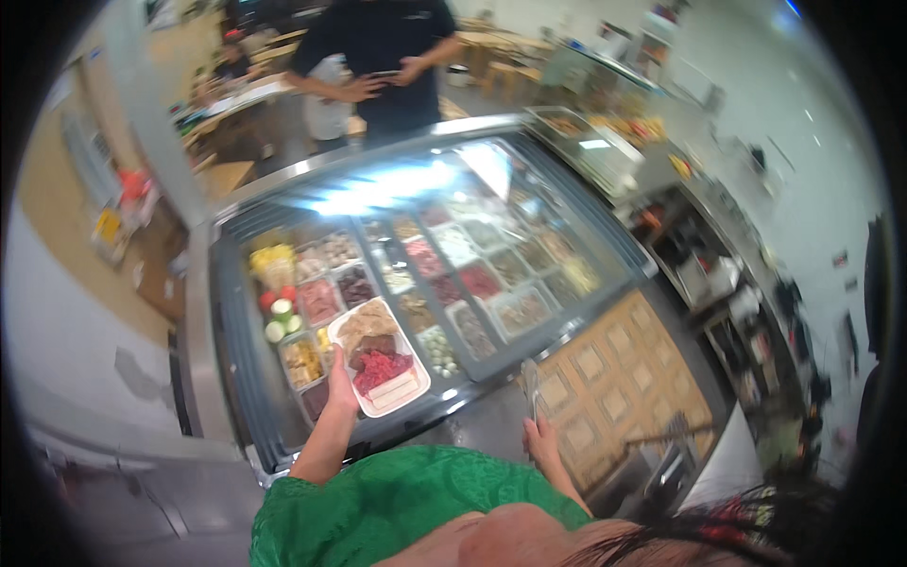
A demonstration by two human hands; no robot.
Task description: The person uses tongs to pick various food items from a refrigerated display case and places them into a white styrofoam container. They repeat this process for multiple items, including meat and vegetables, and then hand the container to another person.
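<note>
My left hand [343, 386] grips the left edge of a white plastic tray [421, 386] over the near left part of a glass-topped display chest. In the tray lie red meat [379, 370], a pale brown food [368, 322], a darker brown piece and pale sticks [391, 392]. My right hand [542, 443] holds metal tongs [531, 390] beside the chest's near edge, pointing away from me. Under and around the tray, the chest holds several bins of food, among them sliced pink meat [319, 300], cut green vegetable pieces [282, 319] and small round pale-green items [442, 352].
The chest's metal frame [468, 126] surrounds the bins, and sliding glass covers its right part. Across it stands a person in dark clothes [397, 64]. A patterned mat [638, 383] lies on the floor at right, near metal shelving [680, 248]. A wall stands left.
</note>
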